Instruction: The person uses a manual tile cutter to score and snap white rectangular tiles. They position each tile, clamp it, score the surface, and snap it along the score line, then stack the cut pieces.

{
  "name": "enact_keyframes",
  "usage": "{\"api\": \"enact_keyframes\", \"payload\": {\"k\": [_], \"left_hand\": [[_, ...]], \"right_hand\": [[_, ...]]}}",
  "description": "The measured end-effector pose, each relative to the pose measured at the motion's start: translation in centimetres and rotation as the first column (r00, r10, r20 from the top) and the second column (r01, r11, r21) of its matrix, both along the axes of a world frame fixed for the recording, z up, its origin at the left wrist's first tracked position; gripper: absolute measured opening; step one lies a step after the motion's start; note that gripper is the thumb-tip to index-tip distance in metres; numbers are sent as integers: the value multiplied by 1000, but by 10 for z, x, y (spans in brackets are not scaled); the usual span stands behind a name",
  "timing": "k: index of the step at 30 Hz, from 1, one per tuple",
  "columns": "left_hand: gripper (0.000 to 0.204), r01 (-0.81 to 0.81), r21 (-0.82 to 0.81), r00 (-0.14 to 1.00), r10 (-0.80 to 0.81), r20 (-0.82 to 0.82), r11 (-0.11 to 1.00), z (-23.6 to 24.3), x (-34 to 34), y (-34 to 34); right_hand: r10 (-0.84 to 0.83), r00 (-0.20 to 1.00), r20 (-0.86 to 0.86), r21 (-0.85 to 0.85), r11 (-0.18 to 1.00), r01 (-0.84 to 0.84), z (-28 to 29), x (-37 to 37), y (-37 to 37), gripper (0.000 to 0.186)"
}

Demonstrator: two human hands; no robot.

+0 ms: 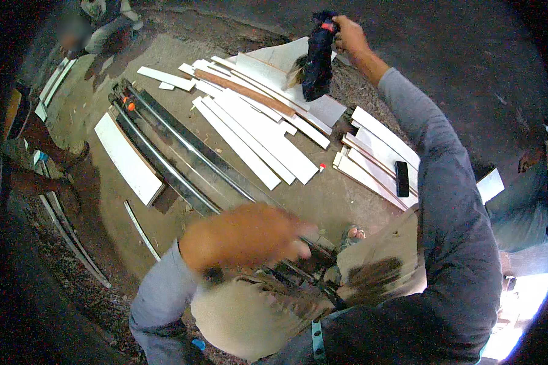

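My right hand [352,38] is raised at the top right, its fingers closed on the upper end of a long, dark, limp-looking black item [318,64]. A red patch shows near my fingers, and a pale tuft sticks out at its side; its exact kind I cannot make out. Low in the middle, my left hand [246,237] is smeared by motion, and its fingers cannot be read. It passes over the near end of a long tile cutter [189,146] with two shiny rails and an orange-red part [129,104] at the far end. Whether it touches the cutter is unclear.
White cut strips [243,131] lie scattered beyond the cutter. More strips [371,164] lie right, with a black phone [402,178] on them. A white board [128,159] sits left of the rails. One person [106,30] is at the upper left; another's legs [49,152] are at the left.
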State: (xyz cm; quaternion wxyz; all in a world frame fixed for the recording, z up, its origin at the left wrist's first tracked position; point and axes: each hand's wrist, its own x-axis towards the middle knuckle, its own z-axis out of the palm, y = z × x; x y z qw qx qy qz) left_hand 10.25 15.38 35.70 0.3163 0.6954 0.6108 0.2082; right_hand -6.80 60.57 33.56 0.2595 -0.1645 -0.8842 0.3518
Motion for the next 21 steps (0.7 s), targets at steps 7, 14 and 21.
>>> {"api": "enact_keyframes", "payload": {"k": [7, 14, 21], "left_hand": [[123, -785, 423, 591, 753, 290, 453, -81, -64, 90], [39, -818, 50, 552, 760, 344, 573, -157, -33, 51], [38, -938, -199, -273, 959, -75, -283, -211, 35, -202]], "right_hand": [[429, 900, -79, -833, 468, -296, 115, 113, -91, 34], [975, 165, 151, -783, 220, -582, 36, 199, -119, 62], [711, 331, 621, -272, 592, -759, -134, 152, -1, 31]]}}
